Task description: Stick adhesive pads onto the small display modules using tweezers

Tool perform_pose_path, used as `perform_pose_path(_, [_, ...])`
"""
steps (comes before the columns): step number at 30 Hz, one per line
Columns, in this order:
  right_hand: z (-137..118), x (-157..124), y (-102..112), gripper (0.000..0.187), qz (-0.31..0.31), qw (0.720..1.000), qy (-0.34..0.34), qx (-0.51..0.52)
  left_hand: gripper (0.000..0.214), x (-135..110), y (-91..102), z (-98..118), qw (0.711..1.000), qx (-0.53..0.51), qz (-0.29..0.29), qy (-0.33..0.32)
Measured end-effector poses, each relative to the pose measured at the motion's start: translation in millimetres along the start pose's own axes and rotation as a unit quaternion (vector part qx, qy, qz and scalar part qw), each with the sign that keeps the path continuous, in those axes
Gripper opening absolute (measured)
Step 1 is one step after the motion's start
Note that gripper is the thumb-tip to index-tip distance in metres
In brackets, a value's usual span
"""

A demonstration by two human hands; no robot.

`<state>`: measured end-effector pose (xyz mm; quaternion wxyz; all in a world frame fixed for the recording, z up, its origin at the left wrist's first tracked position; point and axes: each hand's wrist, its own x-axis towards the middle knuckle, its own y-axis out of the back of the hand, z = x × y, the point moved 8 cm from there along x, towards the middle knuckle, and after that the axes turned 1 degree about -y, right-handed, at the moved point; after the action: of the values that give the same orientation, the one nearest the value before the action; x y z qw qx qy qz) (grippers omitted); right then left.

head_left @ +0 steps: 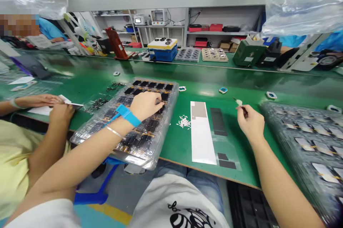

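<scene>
My left hand (146, 104), with a blue wrist strap (128, 114), reaches over a clear plastic tray (158, 154) stacked on others. Its thumb and fingertips are drawn together at a pocket on the tray's right side; what lies between them is hidden. Rows of small black screen parts (152, 85) with orange flex strips fill the pockets. To the right, above the green bench, my right hand (251, 120) is closed around a thin dark-tipped tool (234, 99). A whitish piece (239, 102) shows at its fingertips, too small to identify.
Between my hands lie small white bits (184, 122), a white sheet (202, 142) and black film strips (218, 121). Another tray stack (294, 142) stands at right. White-framed pieces (223, 90) line the back. A co-worker's hands (60, 108) work at left.
</scene>
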<state>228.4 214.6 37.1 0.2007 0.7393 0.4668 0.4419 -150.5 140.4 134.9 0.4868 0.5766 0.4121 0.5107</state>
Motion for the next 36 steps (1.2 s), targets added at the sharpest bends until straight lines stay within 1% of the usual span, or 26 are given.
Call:
perform_pose_path(2, [4, -4, 0, 0.031, 0.005, 1.000, -0.009, 0.002, 0.036, 5, -11.6, 0, 1.000, 0.009, -0.012, 0.013])
perform_pose_path(5, [5, -8, 2, 0.032, 0.008, 1.000, -0.016, 0.023, 0.023, 6, -21.1, -1, 0.999, 0.012, -0.021, 0.025])
perform_pose_path(10, [-12, -14, 3, 0.033, -0.003, 0.997, 0.001, 0.079, 0.012, 11, -23.6, -2, 0.999, 0.005, -0.031, 0.033])
perform_pose_path(13, [-23, -21, 5, 0.030, -0.007, 0.993, 0.014, 0.118, 0.013, 12, -17.5, -2, 0.999, 0.008, -0.025, 0.047])
perform_pose_path(15, [-29, -26, 7, 0.028, -0.006, 0.989, 0.025, 0.145, 0.015, 3, -7.9, 5, 0.998, 0.008, -0.016, 0.056])
perform_pose_path(17, [-36, -29, 10, 0.027, -0.005, 0.984, 0.038, 0.175, 0.015, -18, 2.5, 24, 0.998, -0.031, -0.007, 0.051])
perform_pose_path(18, [-41, -30, 11, 0.027, -0.007, 0.980, 0.047, 0.192, 0.015, -32, 5.6, 39, 0.993, -0.111, -0.005, 0.034])
perform_pose_path(19, [-47, -30, 12, 0.027, -0.013, 0.976, 0.057, 0.211, 0.016, -47, 7.1, 59, 0.977, -0.211, -0.004, 0.006])
perform_pose_path(20, [-55, -30, 13, 0.026, -0.022, 0.971, 0.070, 0.228, 0.019, -62, 6.2, 81, 0.955, -0.296, -0.006, -0.024])
perform_pose_path(21, [-64, -31, 13, 0.026, -0.035, 0.966, 0.083, 0.243, 0.020, -75, 0.5, 103, 0.934, -0.353, -0.023, -0.055])
perform_pose_path(22, [-75, -31, 13, 0.025, -0.054, 0.958, 0.102, 0.261, 0.020, -85, -8.0, 124, 0.911, -0.400, -0.040, -0.088])
perform_pose_path(23, [-87, -33, 12, 0.023, -0.079, 0.948, 0.128, 0.279, 0.021, -90, -18.9, 141, 0.885, -0.451, -0.050, -0.105])
perform_pose_path(24, [-100, -36, 11, 0.020, -0.110, 0.934, 0.161, 0.300, 0.020, -90, -33.2, 152, 0.859, -0.499, -0.057, -0.102])
perform_pose_path(25, [-113, -41, 10, 0.018, -0.143, 0.915, 0.197, 0.321, 0.015, -85, -49.3, 154, 0.844, -0.530, -0.046, -0.069])
perform_pose_path(27, [-130, -54, 9, 0.013, -0.181, 0.886, 0.254, 0.344, 0.012, -70, -79.6, 147, 0.819, -0.574, -0.003, -0.002])
perform_pose_path(28, [-135, -60, 9, 0.011, -0.185, 0.880, 0.274, 0.342, 0.012, -62, -92.8, 143, 0.811, -0.585, 0.006, 0.015])
perform_pose_path(30, [-138, -72, 7, 0.005, -0.173, 0.883, 0.304, 0.313, 0.014, -50, -110.8, 135, 0.798, -0.602, 0.014, 0.030])
perform_pose_path(32, [-139, -83, 3, 0.002, -0.157, 0.893, 0.335, 0.258, 0.014, -45, -119.0, 130, 0.784, -0.620, 0.010, 0.036])
perform_pose_path(34, [-140, -91, -1, 0.004, -0.146, 0.900, 0.359, 0.199, 0.016, -47, -122.0, 128, 0.764, -0.643, -0.001, 0.045])
perform_pose_path(36, [-140, -96, -5, 0.007, -0.143, 0.901, 0.377, 0.162, 0.018, -52, -124.0, 127, 0.746, -0.663, -0.016, 0.057])
